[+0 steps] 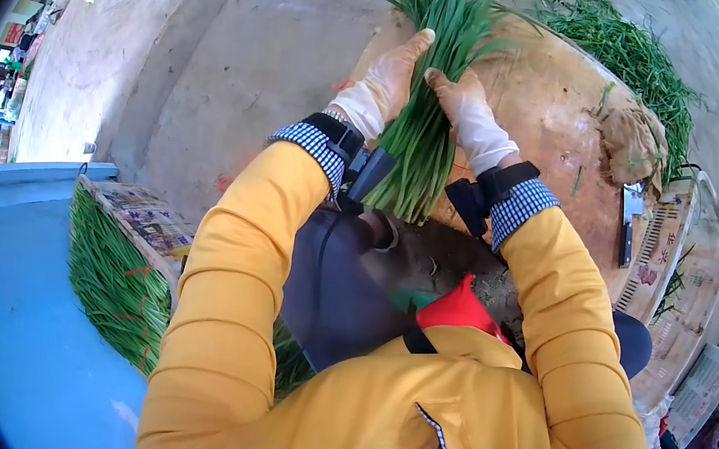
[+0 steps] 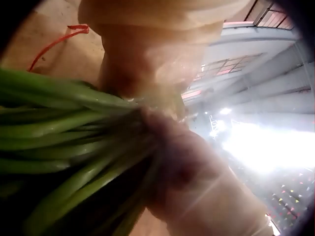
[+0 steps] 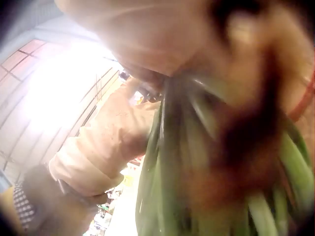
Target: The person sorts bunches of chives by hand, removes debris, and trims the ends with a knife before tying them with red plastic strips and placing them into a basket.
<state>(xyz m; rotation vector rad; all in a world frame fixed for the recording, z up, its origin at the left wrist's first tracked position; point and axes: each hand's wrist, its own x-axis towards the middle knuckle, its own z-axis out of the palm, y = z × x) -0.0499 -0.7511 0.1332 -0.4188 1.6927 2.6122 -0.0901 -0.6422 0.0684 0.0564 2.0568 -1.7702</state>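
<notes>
A brown board point(image 1: 541, 112) bears crumpled cloth point(image 1: 632, 142), a knife point(image 1: 627, 227), green scraps point(image 1: 578, 180).

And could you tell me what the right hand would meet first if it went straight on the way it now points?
Most likely the bunch of green stalks, which the right hand grips; beyond it, the left hand seems next in line, though depth is hard to judge.

Bundle point(image 1: 427, 133) over board point(image 1: 543, 94), loose pile point(image 1: 627, 55) beyond, knife point(image 1: 627, 239) right, stacked stalks point(image 1: 114, 282) near left.

glossy smooth green stalks point(image 1: 417, 155), matt yellow cloth sleeves point(image 1: 238, 249), crumpled brown cloth point(image 1: 633, 142), printed paper point(image 1: 135, 216)
</notes>
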